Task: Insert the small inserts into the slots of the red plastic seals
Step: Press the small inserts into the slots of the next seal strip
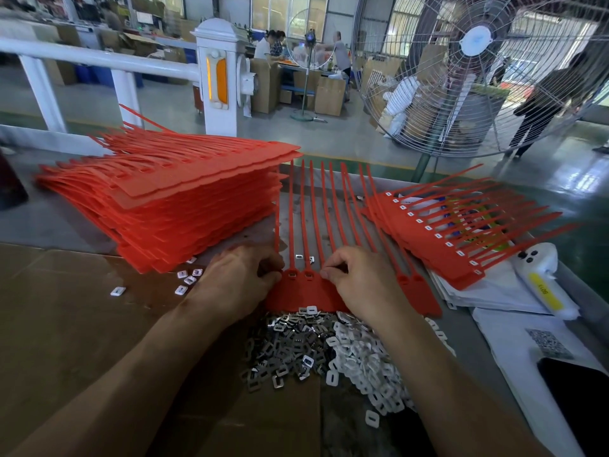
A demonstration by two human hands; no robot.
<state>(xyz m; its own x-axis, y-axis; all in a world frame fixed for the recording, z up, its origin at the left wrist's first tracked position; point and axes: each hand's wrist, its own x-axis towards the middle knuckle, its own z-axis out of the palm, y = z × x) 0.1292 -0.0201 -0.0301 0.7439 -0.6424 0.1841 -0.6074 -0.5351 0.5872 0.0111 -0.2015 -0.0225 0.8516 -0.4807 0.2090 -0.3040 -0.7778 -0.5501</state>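
A tall stack of red seals lies on the table's left side, with a few loose white inserts just beside its near edge. The left hand pinches the left edge of a flat seal sheet (tails pointing away from the person). The right hand, fingers curled, presses down at the sheet's slots; what it pinches cannot be told. A heap of metal inserts and white inserts touches the sheet's near edge. Fitted seals lie at right.
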